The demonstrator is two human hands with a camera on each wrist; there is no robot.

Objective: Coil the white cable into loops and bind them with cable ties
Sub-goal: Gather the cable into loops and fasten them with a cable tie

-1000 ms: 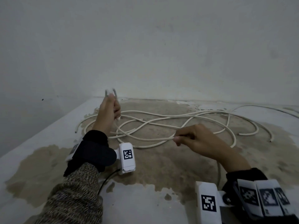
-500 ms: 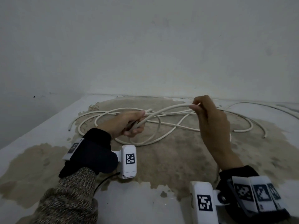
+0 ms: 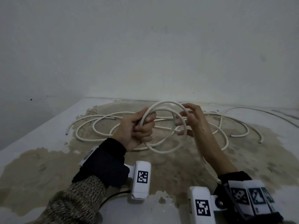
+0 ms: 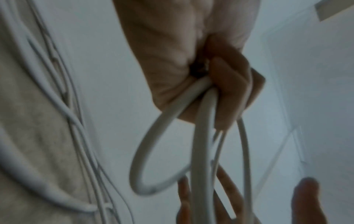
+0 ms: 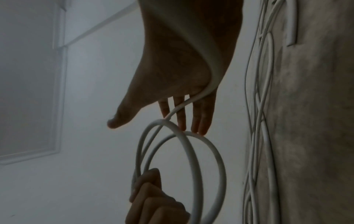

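Observation:
My left hand (image 3: 144, 125) is held above the floor and grips two loops of the white cable (image 3: 165, 103) in its fist. The left wrist view shows its fingers (image 4: 228, 94) curled round the cable (image 4: 203, 136) strands. My right hand (image 3: 184, 120) is just right of the loops with its fingers spread and straight, touching their far side. In the right wrist view the cable (image 5: 216, 151) runs down the palm of my right hand (image 5: 172, 118) and between its fingers (image 5: 199, 121), with the left hand (image 5: 153, 200) below.
The remaining length of cable (image 3: 90, 138) sprawls in wide curves on the stained floor (image 3: 178, 172), out to the right, with a free end (image 3: 233, 136). A pale wall (image 3: 145, 54) rises close behind.
The left hand rose toward the middle and now grips two loops. The right hand brought the cable over, dropped its pinch and spread its fingers against the loops.

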